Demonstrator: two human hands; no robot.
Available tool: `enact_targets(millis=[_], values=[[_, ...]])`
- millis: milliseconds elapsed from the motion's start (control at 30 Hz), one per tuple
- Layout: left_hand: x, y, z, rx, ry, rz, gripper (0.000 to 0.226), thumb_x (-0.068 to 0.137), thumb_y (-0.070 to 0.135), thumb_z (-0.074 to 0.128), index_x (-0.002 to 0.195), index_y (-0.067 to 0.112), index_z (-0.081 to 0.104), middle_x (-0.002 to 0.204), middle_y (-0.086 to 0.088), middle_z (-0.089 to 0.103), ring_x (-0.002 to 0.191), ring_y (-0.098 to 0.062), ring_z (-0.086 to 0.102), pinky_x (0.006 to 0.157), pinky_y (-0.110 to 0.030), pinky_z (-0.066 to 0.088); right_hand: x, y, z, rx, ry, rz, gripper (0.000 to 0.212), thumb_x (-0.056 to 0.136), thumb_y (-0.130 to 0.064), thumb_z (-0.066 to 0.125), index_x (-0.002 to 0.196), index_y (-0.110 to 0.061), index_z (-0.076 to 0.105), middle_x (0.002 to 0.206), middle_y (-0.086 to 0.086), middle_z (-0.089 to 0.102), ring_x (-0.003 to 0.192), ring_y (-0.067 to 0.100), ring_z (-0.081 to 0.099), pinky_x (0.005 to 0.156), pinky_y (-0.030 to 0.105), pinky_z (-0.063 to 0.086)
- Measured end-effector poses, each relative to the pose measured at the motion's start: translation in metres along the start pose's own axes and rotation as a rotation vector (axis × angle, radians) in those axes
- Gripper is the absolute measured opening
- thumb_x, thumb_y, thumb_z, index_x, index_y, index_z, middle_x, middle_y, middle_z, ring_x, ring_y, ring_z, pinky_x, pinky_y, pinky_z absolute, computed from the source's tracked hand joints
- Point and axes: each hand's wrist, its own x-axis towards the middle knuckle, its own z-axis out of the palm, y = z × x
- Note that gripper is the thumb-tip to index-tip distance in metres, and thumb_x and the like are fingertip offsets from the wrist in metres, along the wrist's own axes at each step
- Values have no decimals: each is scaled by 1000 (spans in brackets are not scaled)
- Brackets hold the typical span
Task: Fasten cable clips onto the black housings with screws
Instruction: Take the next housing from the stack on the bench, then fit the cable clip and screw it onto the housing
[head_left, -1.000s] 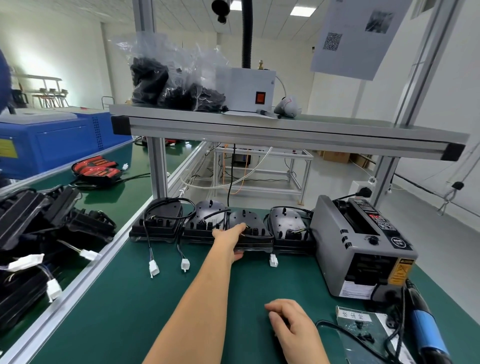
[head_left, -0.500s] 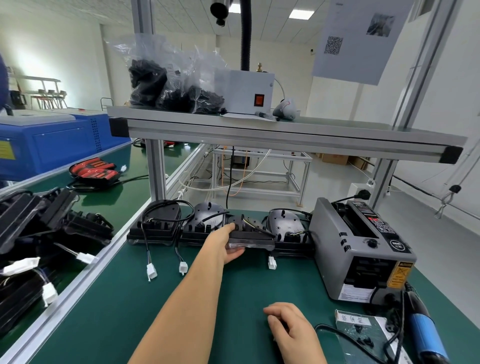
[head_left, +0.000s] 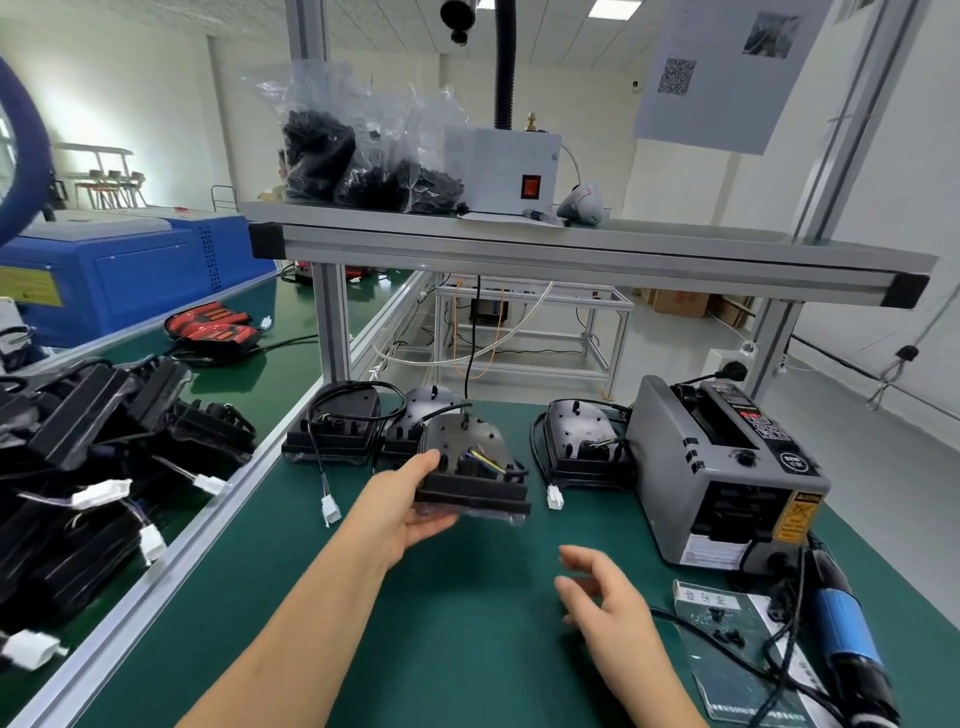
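The left grip (head_left: 410, 506) is clamped on one black housing (head_left: 470, 467), thumb on its top at the left end and fingers curled beneath, so the piece hangs clear of the mat just in front of the far-edge row. The right grip (head_left: 602, 592) hovers low over the near middle with fingers apart and loosely bent, holding nothing. I'd guess it waits to take the other end or to turn toward the tools. The green table (head_left: 457, 665) carries everything, with an aluminium shelf (head_left: 571, 249) spanning its far edge. That shelf holds clear bags of black parts (head_left: 363, 156), kept overhead where they take no working room. The neighbouring bench to the left bears a heap of housings (head_left: 104, 467) with white plugs trailing. At the right edge stands a grey tape dispenser (head_left: 727, 467). Three more housings line the far edge, one at the left (head_left: 337, 431), one partly hidden behind the held piece (head_left: 428, 410) and one beside the dispenser (head_left: 582, 447), with a gap between the last two. A blue-bodied electric screwdriver (head_left: 841, 639) lies at the near right corner, within the right grip's reach. Just beside it is a clear packet (head_left: 727, 670) with small black pieces (head_left: 724, 631) on it. Whether those are screws or clips I cannot tell. No clip looks fastened to the held housing yet, and only its coloured wires (head_left: 483, 460) show at the top.
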Motion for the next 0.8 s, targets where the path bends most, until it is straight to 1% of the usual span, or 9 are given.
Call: enact_targets(millis=[33,133,267,367,467,533,567,667,800], values=[[-8,-7,-7,14,-1,-4,27,89,27,64,98,2,58,65,-9,72,66,-24,72,56,-34,58,-2,-3,-2,-5,-4,-23,31,88,-11,64,104,-37,58,111,-12,61,91,3,60,87,39,52],[-33,-30,-25,77,-17,-13,28,89,29,63,97,2,59,69,-7,72,68,-23,72,59,-33,57,-13,-12,-6,-81,-20,-112,38,87,-17,65,110,-44,52,113,-21,57,96,-6,56,81,21,47],[-65,-54,-42,76,-30,-48,30,88,30,64,97,2,57,68,-8,68,62,-21,69,62,-35,58,-33,-17,-11,-178,-54,-194,46,85,-23,68,112,-54,47,109,-26,54,90,1,57,77,18,45],[-85,-64,-47,80,-47,-70,34,88,29,65,101,0,55,67,-10,67,64,-24,69,63,-37,58,-46,-19,-12,-254,-119,-320,52,87,-17,65,116,-55,45,124,-34,45,112,-4,48,84,9,39],[-100,-67,-48,111,-59,-78,35,88,29,65,101,-1,53,71,-12,66,64,-23,69,63,-37,58,-46,-24,-12,-346,-162,-406,64,91,-6,53,127,-56,37,134,-37,39,129,-9,33,98,3,27],[-108,-66,-47,149,-81,-87,39,87,29,66,105,-3,53,80,-16,67,68,-26,69,64,-37,58,-36,-29,-10,-465,-170,-457,68,91,0,46,134,-51,32,140,-35,32,130,-10,27,104,3,16],[-112,-66,-47,167,-92,-91,40,87,29,66,107,-3,53,83,-17,68,72,-28,70,64,-37,58,-29,-32,-9,-535,-177,-474,67,92,1,44,138,-47,33,143,-30,31,131,-5,28,105,5,14],[-122,-67,-45,215,-130,-109,40,87,30,66,108,-2,53,82,-16,70,73,-28,69,64,-36,58,-4,-40,-4,-674,-238,-524,58,94,-2,41,141,-35,40,148,-18,33,132,8,30,109,15,19],[-130,-72,-43,186,-145,-132,41,87,33,65,108,-1,54,85,-17,71,76,-30,71,66,-38,58,17,-43,-1,-739,-359,-540,38,98,-12,42,128,-28,59,138,-13,49,128,11,37,109,24,27]])
